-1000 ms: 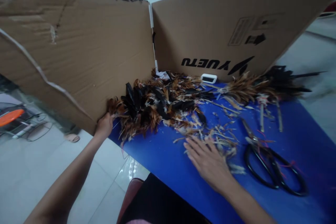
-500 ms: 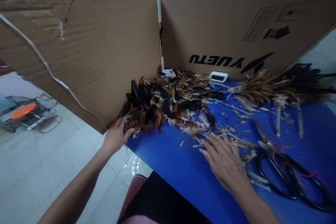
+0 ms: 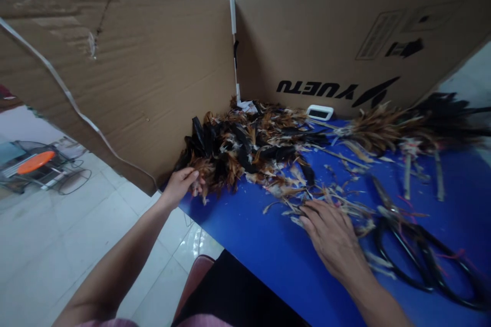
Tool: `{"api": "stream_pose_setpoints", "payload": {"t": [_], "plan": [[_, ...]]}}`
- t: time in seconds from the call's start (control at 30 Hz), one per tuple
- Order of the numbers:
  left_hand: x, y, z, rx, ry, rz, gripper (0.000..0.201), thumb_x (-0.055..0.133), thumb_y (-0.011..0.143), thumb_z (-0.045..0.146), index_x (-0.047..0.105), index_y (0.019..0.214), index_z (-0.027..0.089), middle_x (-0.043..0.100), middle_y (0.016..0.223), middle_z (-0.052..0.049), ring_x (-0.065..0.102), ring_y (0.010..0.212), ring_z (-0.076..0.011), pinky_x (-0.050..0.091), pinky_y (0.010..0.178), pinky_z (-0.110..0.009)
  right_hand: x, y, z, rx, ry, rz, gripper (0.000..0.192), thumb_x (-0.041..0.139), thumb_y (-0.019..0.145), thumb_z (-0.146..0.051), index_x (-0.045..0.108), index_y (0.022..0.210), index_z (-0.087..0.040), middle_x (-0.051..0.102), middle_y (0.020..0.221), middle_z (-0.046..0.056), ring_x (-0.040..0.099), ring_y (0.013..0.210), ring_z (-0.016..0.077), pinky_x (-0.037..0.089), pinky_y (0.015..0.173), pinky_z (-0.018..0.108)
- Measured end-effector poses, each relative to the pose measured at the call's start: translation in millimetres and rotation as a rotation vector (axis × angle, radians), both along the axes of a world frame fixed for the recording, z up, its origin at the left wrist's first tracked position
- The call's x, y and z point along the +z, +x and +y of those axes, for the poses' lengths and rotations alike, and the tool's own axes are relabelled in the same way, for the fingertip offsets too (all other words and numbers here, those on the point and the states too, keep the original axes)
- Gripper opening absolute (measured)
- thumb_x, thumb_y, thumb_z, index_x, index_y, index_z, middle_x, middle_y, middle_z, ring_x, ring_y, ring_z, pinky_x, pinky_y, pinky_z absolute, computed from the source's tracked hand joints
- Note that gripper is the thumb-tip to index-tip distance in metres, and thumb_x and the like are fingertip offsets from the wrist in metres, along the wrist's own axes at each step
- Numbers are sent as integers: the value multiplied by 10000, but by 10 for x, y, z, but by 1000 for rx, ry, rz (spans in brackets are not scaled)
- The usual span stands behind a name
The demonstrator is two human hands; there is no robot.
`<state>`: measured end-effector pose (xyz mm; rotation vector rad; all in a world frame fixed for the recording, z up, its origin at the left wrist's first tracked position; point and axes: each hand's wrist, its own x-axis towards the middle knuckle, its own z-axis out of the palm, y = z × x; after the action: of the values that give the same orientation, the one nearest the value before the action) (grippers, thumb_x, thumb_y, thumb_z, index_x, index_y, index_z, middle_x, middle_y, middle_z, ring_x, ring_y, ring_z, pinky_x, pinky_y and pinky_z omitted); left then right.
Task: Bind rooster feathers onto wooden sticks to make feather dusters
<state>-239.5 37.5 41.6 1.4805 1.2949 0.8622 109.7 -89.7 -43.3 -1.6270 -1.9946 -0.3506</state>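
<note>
A heap of black and brown feathers (image 3: 245, 148) lies on a blue table (image 3: 249, 235) in the corner of a cardboard screen. My left hand (image 3: 181, 186) is at the heap's near left edge, fingers curled around a tuft of brown feathers. My right hand (image 3: 330, 232) rests palm down on the table, fingertips on scattered feather scraps (image 3: 330, 202). Large black scissors (image 3: 418, 250) lie just right of my right hand.
Cardboard panels (image 3: 146, 76) stand along the table's left and back sides. Bundled feather dusters (image 3: 406, 125) lie at the right back, a small white device (image 3: 319, 112) by the back panel. Tiled floor and an orange stool (image 3: 34, 162) are at left.
My left hand has moved right along the table edge into the feather heap and closed its fingers on a tuft. My right hand slid slightly forward onto the scraps.
</note>
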Motion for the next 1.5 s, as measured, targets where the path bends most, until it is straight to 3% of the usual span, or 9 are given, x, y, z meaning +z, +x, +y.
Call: {"api": "stream_pose_setpoints", "payload": {"t": [0.37,0.63,0.73,0.87,0.97,1.07,1.2,1.3,1.5], "plan": [[200,3,136,59,-10,-106,295,628,734,367,467,840,145,688,854,-78,650,621,-139,506,481,-228,-15,6,14,3,-25,64,293,394,914,-321,621,1022,-171,636,1051,97,546,1036,263,393,893,439],[207,285,-57,-58,-99,-267,294,642,761,360,525,868,112,687,856,-104,653,665,-147,524,539,-237,249,-270,-75,40,84,278,205,506,852,-220,625,1016,-188,649,1022,94,545,1038,262,374,938,445],[154,512,-173,-147,-149,-366,286,648,765,349,537,858,102,684,856,-102,649,665,-138,529,575,-243,378,-583,-113,136,-59,528,205,521,848,-249,616,1027,-220,644,1027,72,558,1012,230,402,920,406],[57,834,-330,-255,-202,-450,279,641,774,354,548,847,101,683,879,-110,645,647,-132,525,587,-245,500,-968,-41,157,-450,933,316,564,816,-356,578,1110,-239,663,1005,40,612,858,184,477,748,315],[-9,1012,-421,-302,-235,-495,266,638,780,347,545,837,105,682,862,-106,642,652,-130,523,594,-241,526,-1078,53,219,-589,1164,256,521,832,-403,627,934,-194,679,784,22,608,666,153,465,619,267],[-49,1086,-448,-307,-248,-513,272,628,785,367,530,807,114,675,810,-92,636,644,-131,520,590,-239,500,-1028,82,205,-617,1188,314,458,864,-407,604,697,-186,605,569,-9,542,521,126,427,547,244],[-74,1062,-406,-275,-243,-511,287,630,773,392,507,780,133,648,770,-64,621,658,-136,517,578,-245,451,-875,1,193,-649,1086,316,444,877,-381,565,645,-203,587,556,-25,533,518,118,405,537,227],[-88,1023,-374,-244,-201,-465,270,615,780,387,519,749,136,602,734,-31,587,650,-117,513,562,-238,452,-775,-72,135,-599,991,317,444,882,-389,561,648,-209,588,575,-24,545,535,121,404,546,230],[-81,1002,-379,-222,-241,-469,228,615,762,355,533,746,143,550,714,-14,588,656,-134,497,520,-236,528,-638,-10,26,-150,1074,211,580,804,-389,654,767,-195,636,997,82,587,913,214,460,745,287]]}}
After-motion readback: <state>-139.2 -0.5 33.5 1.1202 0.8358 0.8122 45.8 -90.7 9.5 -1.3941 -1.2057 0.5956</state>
